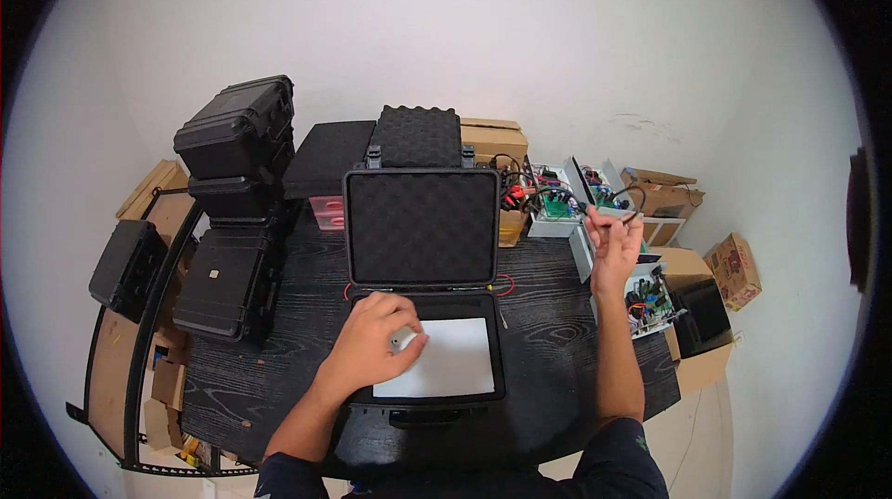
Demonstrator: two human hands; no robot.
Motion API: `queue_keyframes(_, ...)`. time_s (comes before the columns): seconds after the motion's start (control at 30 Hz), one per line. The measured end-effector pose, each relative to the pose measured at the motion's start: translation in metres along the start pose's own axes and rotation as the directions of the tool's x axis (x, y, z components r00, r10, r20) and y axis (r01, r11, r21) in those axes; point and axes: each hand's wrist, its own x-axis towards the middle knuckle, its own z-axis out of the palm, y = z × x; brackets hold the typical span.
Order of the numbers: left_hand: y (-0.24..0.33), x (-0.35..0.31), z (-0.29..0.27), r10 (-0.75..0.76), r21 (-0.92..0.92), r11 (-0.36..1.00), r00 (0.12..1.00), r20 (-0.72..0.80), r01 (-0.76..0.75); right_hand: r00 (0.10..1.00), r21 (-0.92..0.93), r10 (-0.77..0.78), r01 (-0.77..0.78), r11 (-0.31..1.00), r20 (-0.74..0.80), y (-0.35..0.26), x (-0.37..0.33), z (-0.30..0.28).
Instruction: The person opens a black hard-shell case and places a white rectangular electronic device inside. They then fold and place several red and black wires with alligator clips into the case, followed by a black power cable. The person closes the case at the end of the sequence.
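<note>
A black hard case (499, 360) lies open on the table in front of me, its lid (423, 229) raised and lined with wavy dark foam. A white rectangular panel (453, 364) fills most of the lower half. Over the panel's left side, my left hand (376, 341) curls around a small whitish piece (401, 339), mostly covered by the fingers. To the right, my right hand (615, 243) is raised and pinches a thin black cable (642, 194), which loops above the fingertips. Where the cable's far end runs is hard to make out.
Black hard cases (237, 141) are stacked at the left. White housings with exposed circuit boards (557, 206) stand at the right, beside cardboard boxes (706, 364). Behind the lid sit wavy foam (418, 132) and a box of cables (511, 225). Red wire (506, 283) pokes out near the hinge.
</note>
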Motion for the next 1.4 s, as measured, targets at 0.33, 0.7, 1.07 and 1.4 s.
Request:
queue_keyframes(0.33, -0.007, 0.023, 0.035, 0.124, -0.228, 0.97, 0.977, 0.175, -0.082, 0.916, -0.148, 0.399, -0.4, 0.904, -0.043, 0.051, -0.097, -0.054)
queue_keyframes(0.7, -0.028, 0.019, 0.05, 0.102, -0.188, 0.981, 0.952, 0.288, -0.048, 0.953, -0.954, 0.274, 0.045, 0.295, 0.13, 0.036, 0.0, -0.03)
queue_keyframes(1.07, -0.035, 0.019, 0.049, 0.085, -0.167, 0.985, 0.949, 0.304, -0.035, 0.849, -0.864, 0.347, 0.22, 0.453, 0.399, 0.173, 0.117, 0.035)
queue_keyframes(1.4, -0.024, 0.021, 0.047, 0.052, -0.297, 0.955, 0.99, 0.131, -0.011, 0.875, -0.722, -0.331, 0.48, 0.498, 0.353, 0.022, 0.059, 0.081)
